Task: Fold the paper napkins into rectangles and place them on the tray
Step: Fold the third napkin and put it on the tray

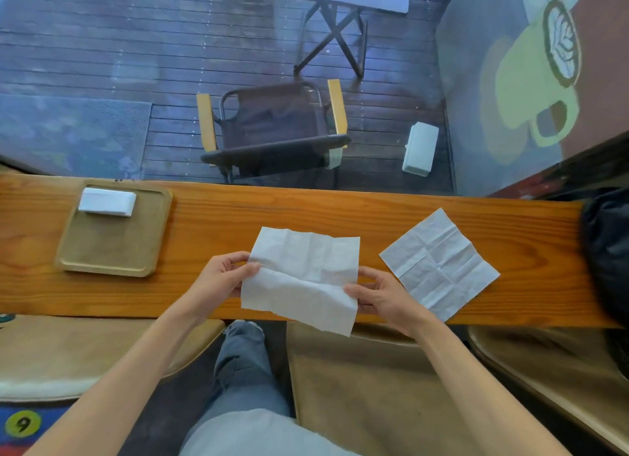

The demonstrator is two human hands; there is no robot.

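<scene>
Napkin (pixel 301 278) hung over counter edge (pixel 204 302), left hand (pixel 221 278) and right hand (pixel 384 294) pinching opposite sides, likely stretching it for fold; folded stack (pixel 107 202) sat on tray (pixel 112 248).

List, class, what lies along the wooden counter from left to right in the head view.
Tray with folded napkins → left hand → held napkin → right hand → flat unfolded napkin → dark bag.
</scene>
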